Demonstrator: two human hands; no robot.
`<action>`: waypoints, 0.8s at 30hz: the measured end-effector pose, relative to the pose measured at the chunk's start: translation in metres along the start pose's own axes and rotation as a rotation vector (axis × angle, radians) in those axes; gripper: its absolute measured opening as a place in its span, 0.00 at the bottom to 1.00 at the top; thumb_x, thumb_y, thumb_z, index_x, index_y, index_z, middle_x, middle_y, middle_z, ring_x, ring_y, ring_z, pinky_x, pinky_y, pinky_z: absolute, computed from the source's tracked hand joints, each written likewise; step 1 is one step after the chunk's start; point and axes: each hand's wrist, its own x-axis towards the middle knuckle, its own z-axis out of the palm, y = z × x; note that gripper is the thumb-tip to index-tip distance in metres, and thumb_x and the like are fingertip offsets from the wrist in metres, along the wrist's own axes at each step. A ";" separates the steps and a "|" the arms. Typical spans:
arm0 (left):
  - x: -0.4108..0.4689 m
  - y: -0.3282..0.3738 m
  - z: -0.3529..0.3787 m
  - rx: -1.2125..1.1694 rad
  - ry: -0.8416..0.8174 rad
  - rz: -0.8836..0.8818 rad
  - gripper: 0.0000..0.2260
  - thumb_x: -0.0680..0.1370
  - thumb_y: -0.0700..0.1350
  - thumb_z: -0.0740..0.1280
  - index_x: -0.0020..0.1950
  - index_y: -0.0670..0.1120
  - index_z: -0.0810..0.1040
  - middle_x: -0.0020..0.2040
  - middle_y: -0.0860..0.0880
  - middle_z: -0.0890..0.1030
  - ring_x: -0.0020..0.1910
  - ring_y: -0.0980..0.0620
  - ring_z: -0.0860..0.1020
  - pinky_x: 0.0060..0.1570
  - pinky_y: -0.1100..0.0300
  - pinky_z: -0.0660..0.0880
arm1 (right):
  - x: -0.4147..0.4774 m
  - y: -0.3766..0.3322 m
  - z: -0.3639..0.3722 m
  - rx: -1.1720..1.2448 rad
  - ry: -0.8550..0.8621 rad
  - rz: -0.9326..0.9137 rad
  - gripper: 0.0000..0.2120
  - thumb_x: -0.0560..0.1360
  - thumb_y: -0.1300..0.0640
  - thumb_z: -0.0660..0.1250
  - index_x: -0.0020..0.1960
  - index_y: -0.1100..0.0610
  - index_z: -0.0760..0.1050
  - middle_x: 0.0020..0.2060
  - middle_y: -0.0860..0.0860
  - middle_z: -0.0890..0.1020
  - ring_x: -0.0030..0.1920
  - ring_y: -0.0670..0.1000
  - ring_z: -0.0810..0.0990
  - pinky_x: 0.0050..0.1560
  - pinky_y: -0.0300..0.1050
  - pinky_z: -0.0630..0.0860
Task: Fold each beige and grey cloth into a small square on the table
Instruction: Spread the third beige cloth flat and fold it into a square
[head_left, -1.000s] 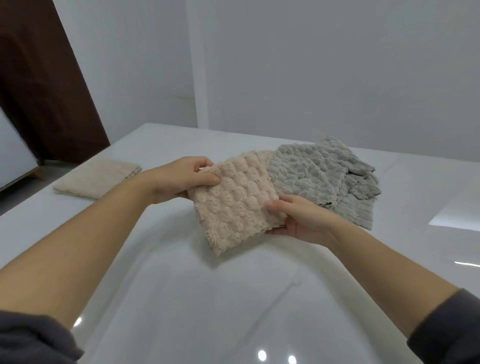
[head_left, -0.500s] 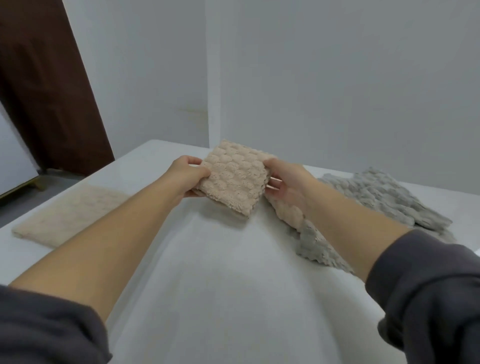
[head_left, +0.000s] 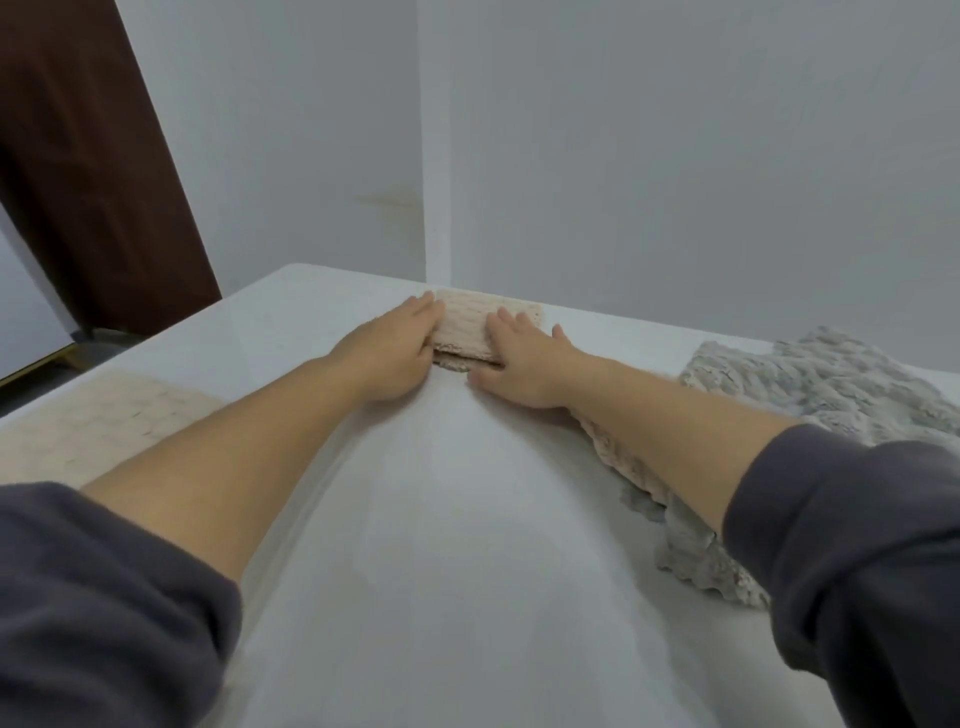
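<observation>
left hand (head_left: 387, 356): fingers (head_left: 422, 313) straight against folded beige cloth (head_left: 465, 325) left edge | right hand (head_left: 524, 366): fingers (head_left: 503, 323) spread flat on top | cloth: flat, far tabletop (head_left: 441, 519)

The one surface (head_left: 441, 519) carries three beige cloths: a folded cloth (head_left: 467, 318) at the far edge, a flat cloth (head_left: 104, 421) at the left edge and a rumpled cloth (head_left: 618, 460) toward the right edge. There is one grey heap (head_left: 810, 384), and its cloths cannot be counted. Two hands show, the left hand (head_left: 387, 353) and the right hand (head_left: 524, 364).
</observation>
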 end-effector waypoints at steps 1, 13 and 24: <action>0.002 -0.003 0.003 0.059 -0.036 0.038 0.25 0.83 0.44 0.53 0.80 0.47 0.51 0.80 0.50 0.49 0.79 0.52 0.50 0.76 0.52 0.53 | 0.002 0.000 0.003 -0.070 -0.035 -0.020 0.34 0.81 0.44 0.53 0.79 0.59 0.46 0.79 0.53 0.49 0.78 0.54 0.47 0.75 0.63 0.46; 0.008 0.011 0.011 0.224 -0.080 -0.029 0.26 0.82 0.40 0.49 0.80 0.45 0.48 0.81 0.50 0.46 0.79 0.53 0.46 0.75 0.46 0.50 | 0.002 0.001 0.002 -0.182 -0.066 0.009 0.28 0.84 0.48 0.46 0.79 0.61 0.45 0.79 0.54 0.45 0.79 0.54 0.44 0.75 0.64 0.43; -0.056 0.154 -0.004 -0.150 -0.084 0.176 0.21 0.79 0.43 0.59 0.72 0.48 0.69 0.71 0.49 0.71 0.69 0.48 0.69 0.67 0.51 0.67 | -0.143 0.052 -0.052 -0.169 -0.040 0.197 0.16 0.83 0.50 0.50 0.65 0.57 0.65 0.64 0.52 0.69 0.70 0.56 0.64 0.69 0.64 0.59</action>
